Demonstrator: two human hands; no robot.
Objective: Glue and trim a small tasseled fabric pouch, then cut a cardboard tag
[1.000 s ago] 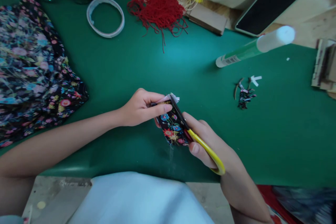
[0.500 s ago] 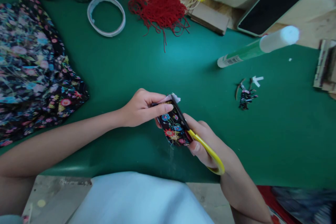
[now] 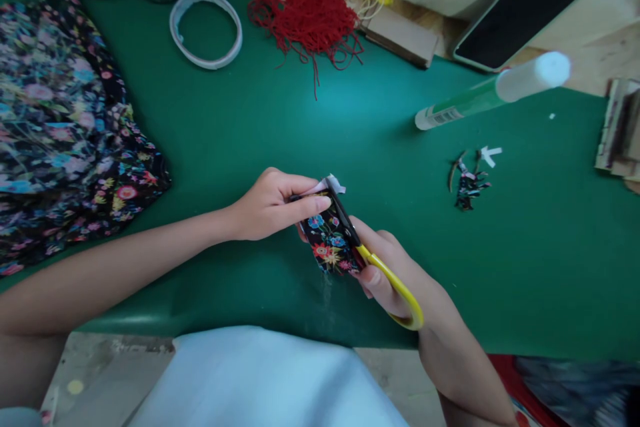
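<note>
While my left hand pinches the flowered cloth piece at its upper end, thumb on top, my right hand grips the yellow-handled scissors. The piece lies between my hands above the green desk, with the blades along its right edge, just beside my left thumb.

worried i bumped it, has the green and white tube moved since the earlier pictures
No. The tube keeps its place beside the scraps; both drift slightly together, so only the view seems to have shifted.
</note>
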